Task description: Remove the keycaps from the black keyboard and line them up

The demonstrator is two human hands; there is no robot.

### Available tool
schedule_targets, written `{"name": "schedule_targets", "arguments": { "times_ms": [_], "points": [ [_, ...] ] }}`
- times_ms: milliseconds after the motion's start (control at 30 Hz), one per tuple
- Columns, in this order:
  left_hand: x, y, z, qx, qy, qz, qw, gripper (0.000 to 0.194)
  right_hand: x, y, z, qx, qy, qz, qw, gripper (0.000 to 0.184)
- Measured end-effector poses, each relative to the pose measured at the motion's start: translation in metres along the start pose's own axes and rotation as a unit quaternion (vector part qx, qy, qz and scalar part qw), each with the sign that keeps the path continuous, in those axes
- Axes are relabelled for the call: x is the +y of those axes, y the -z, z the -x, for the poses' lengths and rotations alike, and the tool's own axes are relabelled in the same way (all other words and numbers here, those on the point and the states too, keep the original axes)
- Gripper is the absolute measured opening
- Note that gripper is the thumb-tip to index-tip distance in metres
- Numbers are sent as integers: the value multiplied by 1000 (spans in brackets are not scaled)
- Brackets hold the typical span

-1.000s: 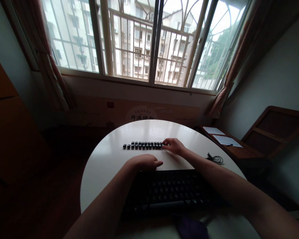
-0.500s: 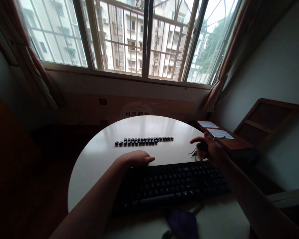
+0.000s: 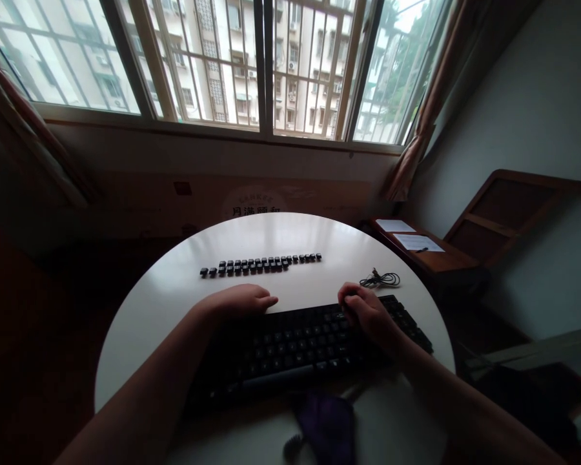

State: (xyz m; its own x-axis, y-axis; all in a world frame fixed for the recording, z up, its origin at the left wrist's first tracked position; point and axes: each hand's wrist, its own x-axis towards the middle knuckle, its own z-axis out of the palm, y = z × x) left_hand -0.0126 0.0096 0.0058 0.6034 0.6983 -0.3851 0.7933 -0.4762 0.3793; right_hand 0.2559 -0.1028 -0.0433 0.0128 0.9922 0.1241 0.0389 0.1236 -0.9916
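A black keyboard (image 3: 290, 349) lies slightly tilted across the white round table. My left hand (image 3: 242, 300) rests at its back left edge, gripping it, with one digit pointing right and the other fingers mostly hidden. Over the keyboard's right part, my right hand (image 3: 363, 310) is closed, fingers curled in; something dark seems to be in them, too small to make out. Beyond my left hand, several loose black keycaps (image 3: 252, 265) stand in two rows. A coiled black cable (image 3: 380, 279) lies behind the keyboard, past my right hand.
A purple cloth-like item (image 3: 326, 426) lies blurred at the table's near edge, with a dark round thing (image 3: 294, 445) beside it. The white table (image 3: 140, 323) has a curved edge. Right of it, a wooden chair (image 3: 458, 258) bears papers (image 3: 419, 242) and a pen.
My right hand has moved left and down from near the cable to above the keyboard, and its extended fingers have curled in. My left hand stays at the keyboard's back edge. The view has shifted.
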Motion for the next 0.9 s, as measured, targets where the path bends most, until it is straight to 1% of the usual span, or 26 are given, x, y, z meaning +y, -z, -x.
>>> {"name": "schedule_targets", "arguments": {
  "times_ms": [100,267,467,600,733,900],
  "points": [
    [-1,0,-1,-2,-6,-12,1000,57,3,-5,0,22,28,43,998,8],
    [-2,-1,-2,-5,-10,-27,1000,55,7,-6,-4,43,15,88,995,9],
    [-1,-2,-1,-4,-5,-19,1000,52,12,-5,-10,42,-1,81,996,8],
    [2,-1,0,-4,-7,-30,1000,49,12,-6,-9,33,-8,83,996,10],
    [1,-1,0,0,-11,-37,999,49,12,-8,-3,22,8,124,992,12],
    [0,-2,-1,3,-11,-34,999,50,15,-10,2,26,53,192,980,14]
  ]
}}
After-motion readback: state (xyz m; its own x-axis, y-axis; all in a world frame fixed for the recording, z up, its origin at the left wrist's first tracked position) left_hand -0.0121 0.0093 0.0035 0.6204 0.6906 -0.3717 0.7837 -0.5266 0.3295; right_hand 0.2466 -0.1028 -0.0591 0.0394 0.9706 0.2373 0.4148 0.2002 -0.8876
